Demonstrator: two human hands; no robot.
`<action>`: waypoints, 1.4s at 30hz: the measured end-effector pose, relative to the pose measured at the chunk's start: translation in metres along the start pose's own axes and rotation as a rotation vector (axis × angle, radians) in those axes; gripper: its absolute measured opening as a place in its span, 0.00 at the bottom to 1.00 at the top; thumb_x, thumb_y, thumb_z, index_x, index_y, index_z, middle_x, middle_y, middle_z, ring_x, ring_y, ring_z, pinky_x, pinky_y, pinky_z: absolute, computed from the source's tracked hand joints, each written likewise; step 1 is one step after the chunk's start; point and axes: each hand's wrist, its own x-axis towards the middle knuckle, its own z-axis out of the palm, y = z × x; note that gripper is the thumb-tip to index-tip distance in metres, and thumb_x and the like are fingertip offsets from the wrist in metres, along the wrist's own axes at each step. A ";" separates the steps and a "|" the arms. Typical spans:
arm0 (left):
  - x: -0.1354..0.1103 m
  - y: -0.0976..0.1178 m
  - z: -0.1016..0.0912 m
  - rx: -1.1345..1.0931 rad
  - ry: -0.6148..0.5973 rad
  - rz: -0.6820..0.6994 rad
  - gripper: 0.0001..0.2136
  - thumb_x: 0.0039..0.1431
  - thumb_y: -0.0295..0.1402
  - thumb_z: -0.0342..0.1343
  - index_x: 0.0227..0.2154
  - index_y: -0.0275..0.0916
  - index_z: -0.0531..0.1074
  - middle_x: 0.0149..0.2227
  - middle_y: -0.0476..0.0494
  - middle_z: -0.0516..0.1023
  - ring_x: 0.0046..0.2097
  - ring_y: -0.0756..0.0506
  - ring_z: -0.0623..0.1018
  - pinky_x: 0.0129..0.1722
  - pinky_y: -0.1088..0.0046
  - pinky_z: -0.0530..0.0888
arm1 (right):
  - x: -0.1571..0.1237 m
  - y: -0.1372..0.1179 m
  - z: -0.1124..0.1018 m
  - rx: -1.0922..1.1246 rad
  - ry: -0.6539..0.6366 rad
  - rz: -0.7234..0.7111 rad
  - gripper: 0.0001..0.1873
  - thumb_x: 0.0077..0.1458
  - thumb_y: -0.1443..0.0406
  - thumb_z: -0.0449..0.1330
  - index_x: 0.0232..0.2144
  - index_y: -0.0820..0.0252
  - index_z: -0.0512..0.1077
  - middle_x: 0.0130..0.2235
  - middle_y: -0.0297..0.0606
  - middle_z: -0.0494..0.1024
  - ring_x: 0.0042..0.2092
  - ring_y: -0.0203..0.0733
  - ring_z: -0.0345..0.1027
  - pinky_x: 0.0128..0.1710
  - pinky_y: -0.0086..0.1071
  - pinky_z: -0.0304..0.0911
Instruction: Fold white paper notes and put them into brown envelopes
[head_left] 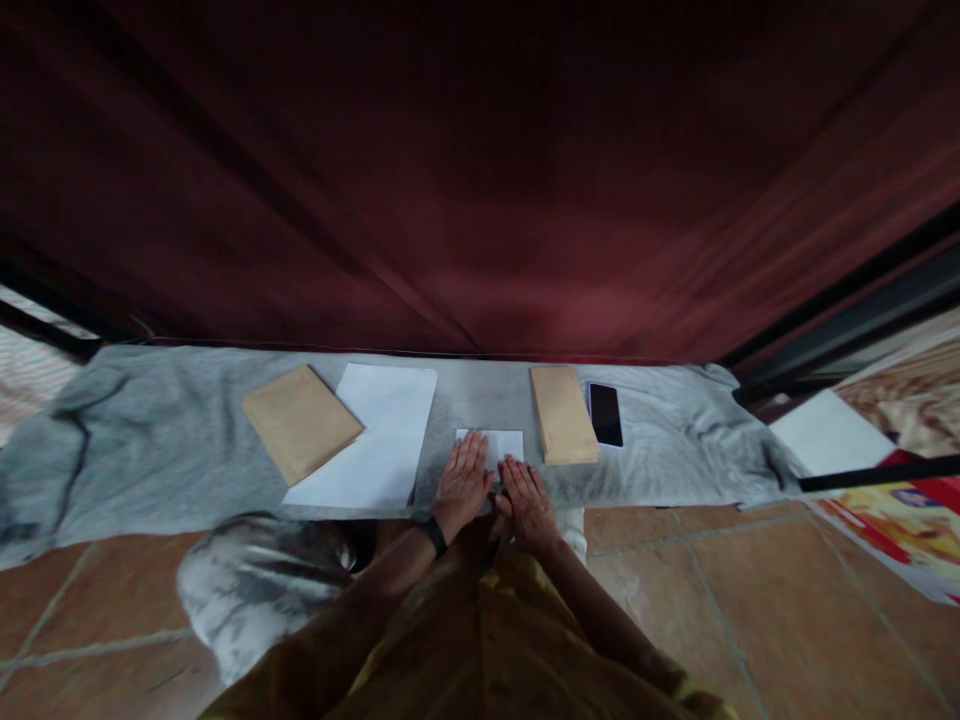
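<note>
A small folded white paper point(501, 443) lies on a grey cloth point(150, 440) spread over a low surface. My left hand point(463, 482) lies flat on the paper's left part, fingers stretched out and together, with a dark band on the wrist. Just right of it, my right hand point(529, 502) rests flat on the cloth at the paper's lower right edge, fingers also extended. Neither hand grips anything.
A brown envelope point(301, 421) overlaps a large white sheet point(375, 440) to the left. Another brown envelope point(562, 414) and a black phone point(605, 414) lie to the right. A dark red curtain point(480, 180) hangs behind. Tiled floor point(750, 600) lies below.
</note>
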 end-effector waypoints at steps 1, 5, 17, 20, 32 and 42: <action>0.004 -0.001 0.004 0.007 -0.008 0.003 0.28 0.69 0.37 0.42 0.67 0.27 0.54 0.70 0.29 0.56 0.72 0.38 0.53 0.70 0.54 0.53 | 0.000 0.000 0.000 -0.005 0.002 -0.004 0.31 0.71 0.58 0.45 0.71 0.63 0.50 0.70 0.47 0.57 0.70 0.48 0.51 0.69 0.48 0.48; 0.006 -0.009 0.014 0.049 -0.015 0.005 0.29 0.69 0.41 0.42 0.67 0.26 0.54 0.70 0.28 0.55 0.72 0.37 0.53 0.70 0.53 0.54 | 0.000 0.001 0.000 -0.024 0.021 -0.012 0.30 0.71 0.58 0.46 0.70 0.64 0.51 0.69 0.47 0.59 0.70 0.48 0.50 0.69 0.47 0.48; -0.008 -0.021 0.016 0.112 0.046 -0.082 0.33 0.69 0.45 0.42 0.67 0.24 0.53 0.70 0.27 0.55 0.72 0.36 0.53 0.69 0.54 0.55 | 0.013 -0.006 0.007 -0.036 0.102 0.074 0.27 0.71 0.59 0.46 0.65 0.68 0.62 0.66 0.49 0.65 0.68 0.48 0.56 0.68 0.46 0.50; -0.008 -0.022 0.017 0.118 0.037 -0.082 0.31 0.68 0.40 0.43 0.67 0.24 0.53 0.70 0.28 0.56 0.72 0.36 0.53 0.69 0.55 0.54 | 0.035 -0.012 0.010 -0.005 0.111 0.090 0.27 0.71 0.58 0.45 0.64 0.67 0.64 0.65 0.48 0.66 0.67 0.49 0.57 0.68 0.47 0.50; -0.008 -0.025 0.022 0.121 0.081 -0.062 0.29 0.67 0.34 0.42 0.67 0.25 0.54 0.69 0.28 0.57 0.71 0.36 0.56 0.68 0.53 0.57 | 0.067 -0.011 0.025 -0.038 0.104 0.076 0.26 0.71 0.59 0.46 0.66 0.62 0.60 0.68 0.44 0.62 0.69 0.45 0.53 0.67 0.45 0.50; -0.011 -0.026 0.023 0.121 0.103 -0.089 0.29 0.68 0.39 0.41 0.68 0.30 0.53 0.69 0.31 0.60 0.70 0.37 0.58 0.68 0.53 0.57 | 0.050 0.006 0.024 -0.132 0.155 0.140 0.29 0.70 0.58 0.49 0.68 0.62 0.58 0.69 0.49 0.59 0.69 0.51 0.53 0.66 0.46 0.50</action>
